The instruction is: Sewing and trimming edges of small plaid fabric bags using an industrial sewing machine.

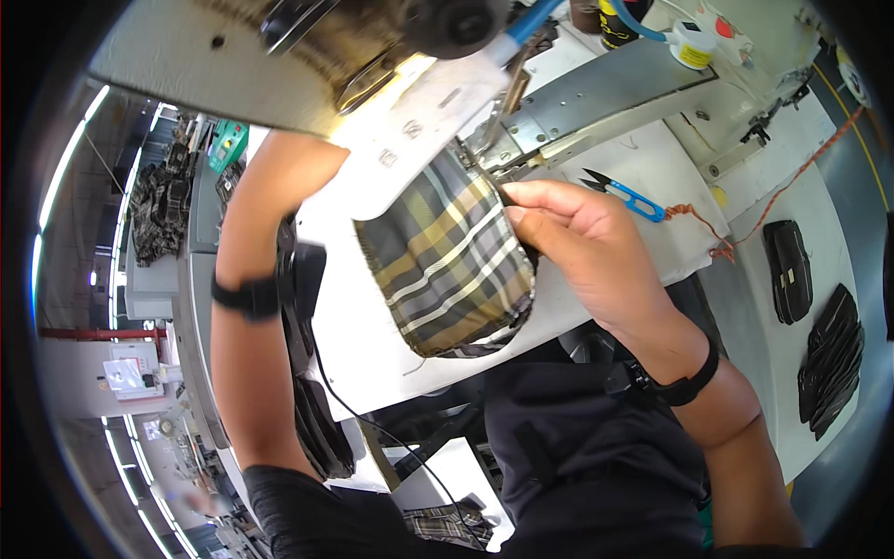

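A plaid fabric piece (438,275) in grey, yellow, black and white lies on the white work surface, its upper end at the metal presser area (475,149) of a sewing machine (233,47). My right hand (568,233) pinches the right edge of the fabric between thumb and fingers. My left hand (307,163) reaches up under the machine head at the upper left, and its fingers are hidden behind a pale plate (419,112). Blue-handled thread snips (638,200) lie just right of my right hand, tied to an orange braided cord (708,233).
Dark folded pieces (824,363) and a smaller dark stack (785,270) lie on the right table. More dark pieces (321,438) hang at lower left beside a black cable. Bottles (619,23) stand at the top. Plaid bundles (163,205) sit in the left background; more plaid fabric (438,522) is below.
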`<move>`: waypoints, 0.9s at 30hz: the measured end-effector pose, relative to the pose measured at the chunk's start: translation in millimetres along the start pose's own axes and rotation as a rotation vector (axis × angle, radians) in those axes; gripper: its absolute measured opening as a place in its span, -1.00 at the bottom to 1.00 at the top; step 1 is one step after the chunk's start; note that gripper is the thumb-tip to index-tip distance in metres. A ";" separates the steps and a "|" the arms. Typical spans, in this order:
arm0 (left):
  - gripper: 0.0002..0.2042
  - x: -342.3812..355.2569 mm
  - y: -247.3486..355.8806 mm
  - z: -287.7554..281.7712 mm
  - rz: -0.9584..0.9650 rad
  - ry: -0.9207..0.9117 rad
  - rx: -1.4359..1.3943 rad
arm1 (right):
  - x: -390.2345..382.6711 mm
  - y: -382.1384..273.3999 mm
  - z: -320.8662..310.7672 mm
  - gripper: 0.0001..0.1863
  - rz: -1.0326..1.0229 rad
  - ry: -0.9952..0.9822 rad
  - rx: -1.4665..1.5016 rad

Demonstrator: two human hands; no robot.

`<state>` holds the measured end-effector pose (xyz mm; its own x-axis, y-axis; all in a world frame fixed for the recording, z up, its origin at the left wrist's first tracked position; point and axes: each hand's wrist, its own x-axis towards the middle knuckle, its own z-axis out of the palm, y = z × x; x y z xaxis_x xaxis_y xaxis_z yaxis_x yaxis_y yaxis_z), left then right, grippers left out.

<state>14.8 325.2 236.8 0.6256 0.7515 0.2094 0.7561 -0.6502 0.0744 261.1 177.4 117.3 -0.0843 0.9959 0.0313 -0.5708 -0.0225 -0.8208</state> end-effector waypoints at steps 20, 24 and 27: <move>-0.86 -9.8 150.0 62.5 0.028 0.318 0.373 | -7.9 6.9 -8.8 -0.76 0.004 0.001 -0.118; -0.89 -15.6 146.3 66.0 0.110 0.422 0.341 | -8.0 5.2 -10.2 -0.75 0.026 0.001 -0.114; -0.90 -23.2 135.7 68.9 0.200 0.495 0.263 | -7.1 4.9 -11.8 -0.74 0.036 -0.027 -0.142</move>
<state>116.2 227.2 174.9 0.6448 0.4345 0.6289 0.6943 -0.6769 -0.2442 268.6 171.2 106.3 -0.1252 0.9920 0.0144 -0.4459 -0.0433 -0.8940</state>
